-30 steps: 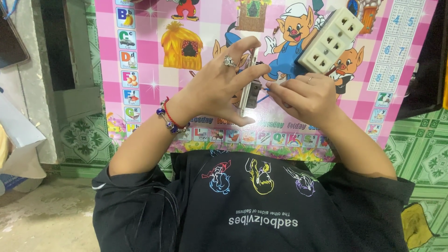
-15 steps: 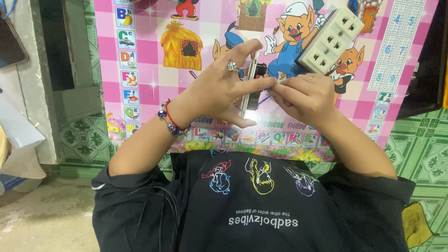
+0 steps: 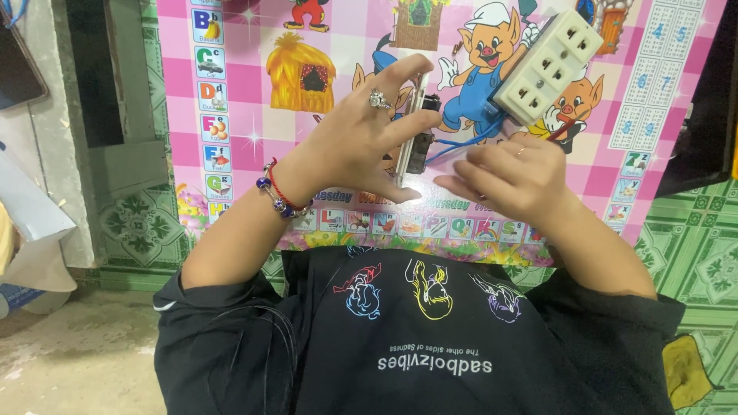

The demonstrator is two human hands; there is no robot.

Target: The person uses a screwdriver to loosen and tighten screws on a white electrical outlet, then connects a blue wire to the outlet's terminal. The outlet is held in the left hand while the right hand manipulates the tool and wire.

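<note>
My left hand point(image 3: 357, 146), with a ring and a beaded bracelet, grips a white switch plate point(image 3: 416, 115) edge-on between thumb and fingers. A black switch module point(image 3: 420, 150) sits on the plate's back. Blue wires point(image 3: 465, 138) run from the module to a white socket block point(image 3: 550, 65) with several outlets, which lies up to the right. My right hand point(image 3: 511, 180) hovers just right of the plate with its fingers loosely bent, clear of the plate. A thin red piece point(image 3: 559, 129) shows past its knuckles; I cannot tell whether the hand holds it.
Everything lies over a pink checked children's poster point(image 3: 254, 92) with cartoon pigs and alphabet squares. Green patterned tiles point(image 3: 703, 246) show at the right and a bare concrete floor point(image 3: 69, 353) at the lower left. My black printed shirt point(image 3: 430, 338) fills the bottom.
My right hand has drawn back to the right, off the plate it was touching. My left hand still holds the plate, now turned more edge-on.
</note>
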